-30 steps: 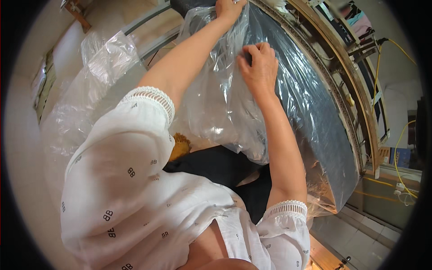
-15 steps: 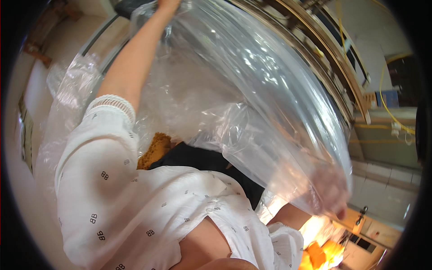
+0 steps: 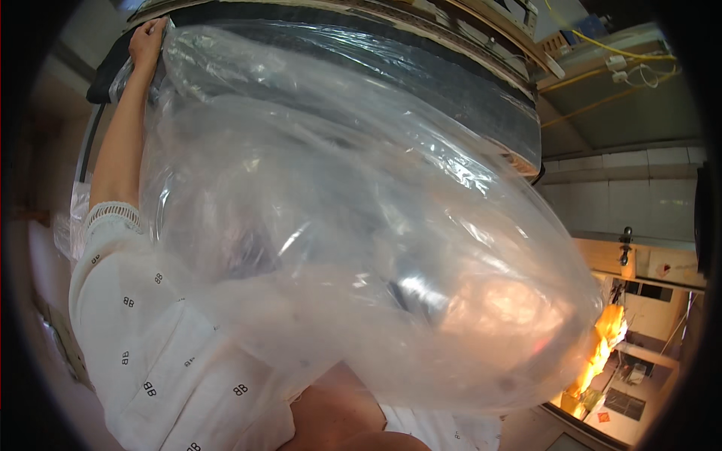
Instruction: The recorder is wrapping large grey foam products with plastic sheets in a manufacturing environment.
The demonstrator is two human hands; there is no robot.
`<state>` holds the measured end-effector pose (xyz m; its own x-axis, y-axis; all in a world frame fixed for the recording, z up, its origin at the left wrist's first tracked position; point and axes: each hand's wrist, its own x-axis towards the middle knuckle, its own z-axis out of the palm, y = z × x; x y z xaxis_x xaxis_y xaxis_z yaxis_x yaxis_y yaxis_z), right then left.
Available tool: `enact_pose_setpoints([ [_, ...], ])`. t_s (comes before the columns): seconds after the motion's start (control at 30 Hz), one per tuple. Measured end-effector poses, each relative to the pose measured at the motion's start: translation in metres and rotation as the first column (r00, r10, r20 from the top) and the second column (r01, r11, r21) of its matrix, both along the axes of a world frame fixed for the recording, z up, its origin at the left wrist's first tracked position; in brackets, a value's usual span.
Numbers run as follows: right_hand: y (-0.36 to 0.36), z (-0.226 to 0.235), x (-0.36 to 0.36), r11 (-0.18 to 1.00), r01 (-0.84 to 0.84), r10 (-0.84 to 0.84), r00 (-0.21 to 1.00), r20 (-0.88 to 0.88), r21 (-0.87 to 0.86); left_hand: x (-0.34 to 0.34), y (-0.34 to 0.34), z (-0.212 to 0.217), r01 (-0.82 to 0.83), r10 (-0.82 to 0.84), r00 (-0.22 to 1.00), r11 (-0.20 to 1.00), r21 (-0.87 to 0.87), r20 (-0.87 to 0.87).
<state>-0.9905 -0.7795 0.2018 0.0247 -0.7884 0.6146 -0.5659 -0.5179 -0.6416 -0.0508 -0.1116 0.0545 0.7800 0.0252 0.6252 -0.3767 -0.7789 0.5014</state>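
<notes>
A large clear plastic bag (image 3: 353, 195), puffed out with air, spreads across the middle of the view and covers much of my front. At the upper left my left hand (image 3: 148, 41) is closed, pinching a gathered edge of it, with that arm stretched out. Folds of the same plastic hang beside the wrist. My right hand and forearm are hidden behind the cloudy film; a faint reddish patch shows through at the lower right, but I cannot make out fingers.
Behind the bag runs a long dark padded surface (image 3: 489, 113) with a wooden edge. Yellow cables (image 3: 602, 52) hang at the upper right. At the lower right are a door bolt (image 3: 626, 246) and brightly lit yellow-orange material (image 3: 605, 342).
My left hand has moved left with the edge of the plastic. The bag has billowed up over my lap and chest. My right hand, blurred behind the film before, is now hidden.
</notes>
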Motion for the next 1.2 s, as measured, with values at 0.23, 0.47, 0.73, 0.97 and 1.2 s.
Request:
enact_pose_setpoints([
  [0.23,0.065,0.079,0.199,0.582,-0.002,-0.7,0.509,-0.501,-0.813,-0.012,0.005,-0.052,0.077,-0.08,0.995,0.995,-0.062,-0.06],
  [0.47,0.135,-0.138,0.339,0.922,-0.387,0.15,0.433,-0.889,-0.032,-0.001,0.123,-0.052,-0.04,0.041,0.998,0.999,0.032,-0.048],
  [0.73,0.129,-0.138,0.439,0.838,-0.536,0.403,0.735,-0.545,-0.103,0.024,0.175,-0.077,-0.129,0.138,0.99,0.963,0.235,-0.023],
  [0.97,0.084,-0.155,0.437,0.908,-0.417,0.273,0.678,-0.683,-0.05,0.036,0.175,-0.066,0.026,-0.017,0.989,0.998,0.059,-0.145],
  [1.2,0.112,-0.164,0.426,0.86,-0.509,0.451,0.738,-0.503,0.024,0.031,0.178,-0.067,-0.022,0.026,0.999,0.993,0.12,-0.038],
])
